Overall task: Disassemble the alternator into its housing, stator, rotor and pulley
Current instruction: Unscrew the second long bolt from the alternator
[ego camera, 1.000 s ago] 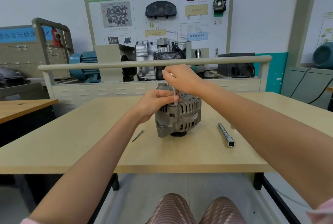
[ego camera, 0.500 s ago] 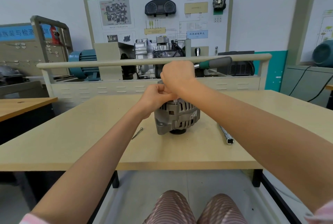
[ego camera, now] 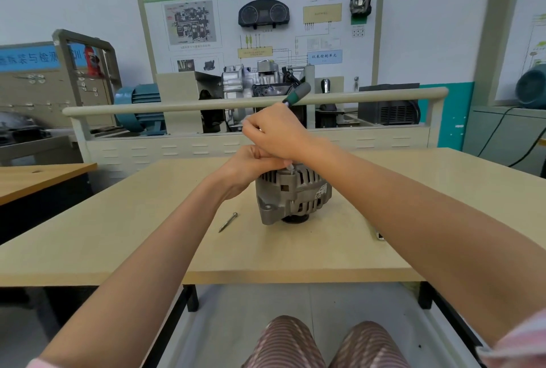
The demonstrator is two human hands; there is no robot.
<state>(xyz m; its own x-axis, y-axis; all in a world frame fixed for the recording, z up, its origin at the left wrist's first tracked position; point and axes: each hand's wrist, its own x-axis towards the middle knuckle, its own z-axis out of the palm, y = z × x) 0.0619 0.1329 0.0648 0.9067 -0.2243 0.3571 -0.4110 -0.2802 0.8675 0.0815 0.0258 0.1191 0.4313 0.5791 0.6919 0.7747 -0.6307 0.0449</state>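
Since the earlier frame the green-handled screwdriver (ego camera: 296, 93) has tilted upright; right hand (ego camera: 274, 134) grips it, left hand (ego camera: 251, 162) pinches its shaft directly above the grey ribbed alternator (ego camera: 292, 193).

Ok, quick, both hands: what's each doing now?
Left hand: curled on top of the alternator; grip unclear.
Right hand: gripping the screwdriver.

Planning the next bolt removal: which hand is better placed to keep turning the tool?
Right. The right hand already grips the green-handled driver above the grey metal alternator; the left hand is steadying at its top.
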